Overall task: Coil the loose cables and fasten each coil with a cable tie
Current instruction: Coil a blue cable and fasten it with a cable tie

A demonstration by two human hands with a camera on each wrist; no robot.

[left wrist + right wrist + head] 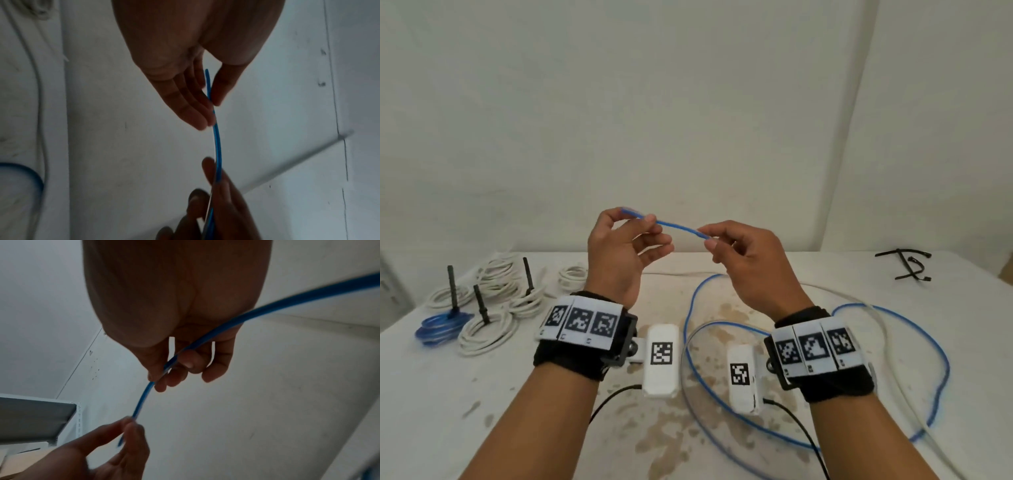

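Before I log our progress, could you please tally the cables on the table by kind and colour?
White coils: 5 (overlapping, so approximate)
Blue coil: 1
Loose blue cable, pinched in both hands: 1
Loose whitish cable: 1
Total: 8

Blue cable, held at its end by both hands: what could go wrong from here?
Both the left hand and the right hand pinch the blue cable only with fingertips, so the end could slip. Its long slack loops across the table over a clear cable and may drag or tangle it while coiling.
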